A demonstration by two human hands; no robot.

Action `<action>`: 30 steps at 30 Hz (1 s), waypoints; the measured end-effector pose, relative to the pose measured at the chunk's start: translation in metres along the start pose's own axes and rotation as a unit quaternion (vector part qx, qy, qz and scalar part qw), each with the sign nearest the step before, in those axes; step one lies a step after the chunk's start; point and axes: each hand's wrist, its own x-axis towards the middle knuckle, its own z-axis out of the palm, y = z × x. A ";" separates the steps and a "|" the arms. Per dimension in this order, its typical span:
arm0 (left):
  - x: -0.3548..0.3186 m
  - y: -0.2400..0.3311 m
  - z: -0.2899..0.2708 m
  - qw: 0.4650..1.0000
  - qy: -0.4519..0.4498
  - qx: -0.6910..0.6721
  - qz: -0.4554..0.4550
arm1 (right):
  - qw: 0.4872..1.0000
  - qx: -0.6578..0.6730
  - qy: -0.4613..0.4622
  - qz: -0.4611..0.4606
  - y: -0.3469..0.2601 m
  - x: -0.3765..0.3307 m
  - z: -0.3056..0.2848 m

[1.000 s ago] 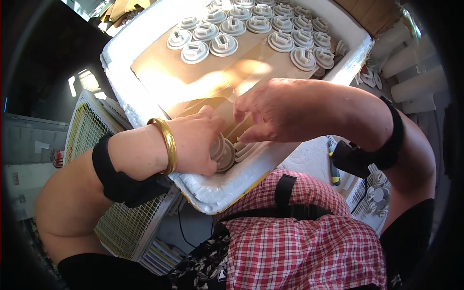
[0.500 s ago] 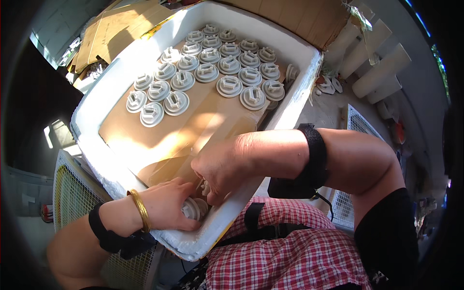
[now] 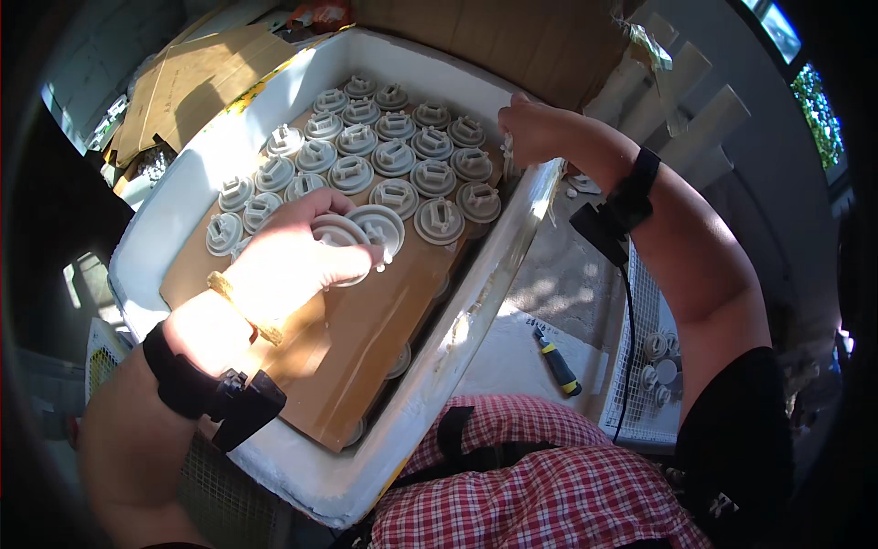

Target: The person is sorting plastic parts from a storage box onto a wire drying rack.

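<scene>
A white foam box [image 3: 430, 384] lies before me with a brown cardboard sheet [image 3: 366, 339] inside it. Several round grey plastic discs with raised centres [image 3: 393, 156] stand in rows on the far part of the sheet. My left hand [image 3: 293, 256] holds two such discs [image 3: 361, 233] just above the sheet, next to the front row. My right hand [image 3: 530, 128] grips the box's far right rim, its fingers curled over the edge. More discs peek out beneath the cardboard at its near edge.
A black-and-yellow tool [image 3: 558, 361] lies on the grey surface right of the box. A white wire rack [image 3: 654, 366] with a few discs stands further right. Flattened cardboard [image 3: 192, 82] lies at the far left, white foam strips [image 3: 695, 101] at the far right.
Both hands have left the near corner of the box. My left hand carried discs up to the rows; my right hand reached out to the far right rim.
</scene>
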 end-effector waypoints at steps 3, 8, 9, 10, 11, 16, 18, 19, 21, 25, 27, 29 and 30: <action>0.045 -0.015 0.012 0.993 0.012 -0.112 0.043 | 0.999 -0.002 -0.033 0.005 -0.005 0.018 0.008; 0.082 -0.020 0.030 0.983 0.055 -0.167 0.061 | 0.974 0.013 -0.228 0.001 -0.006 0.036 0.008; 0.087 -0.023 0.031 0.984 0.063 -0.154 0.072 | 0.978 0.045 -0.200 -0.032 0.003 0.042 0.018; 0.094 -0.029 0.033 0.983 0.072 -0.146 0.085 | 0.980 0.079 -0.172 -0.063 0.005 0.046 0.020; 0.101 -0.036 0.035 0.983 0.072 -0.148 0.083 | 0.979 0.078 -0.175 -0.064 0.006 0.050 0.023; 0.108 -0.051 0.057 0.950 0.214 0.140 0.179 | 0.982 0.041 -0.164 -0.079 -0.002 0.050 0.023; 0.111 -0.054 0.063 0.943 0.217 0.158 0.199 | 0.985 0.034 -0.154 -0.076 -0.002 0.047 0.017; 0.106 -0.053 0.063 0.931 0.227 0.181 0.222 | 0.988 0.027 -0.135 -0.074 -0.003 0.043 0.011; 0.097 -0.052 0.062 0.931 0.235 0.179 0.215 | 0.988 0.021 -0.121 -0.093 -0.001 0.040 0.001; 0.107 -0.053 0.071 0.917 0.243 0.226 0.219 | 0.995 0.026 -0.078 -0.053 0.019 0.036 0.002; 0.106 -0.050 0.070 0.911 0.246 0.255 0.211 | 0.995 0.059 -0.066 -0.049 0.021 0.033 -0.009; 0.104 -0.051 0.068 0.901 0.257 0.282 0.207 | 0.994 0.087 -0.046 -0.046 0.021 0.025 -0.023; 0.104 -0.056 0.065 0.900 0.267 0.271 0.214 | 0.985 0.160 -0.020 -0.057 0.020 0.021 -0.028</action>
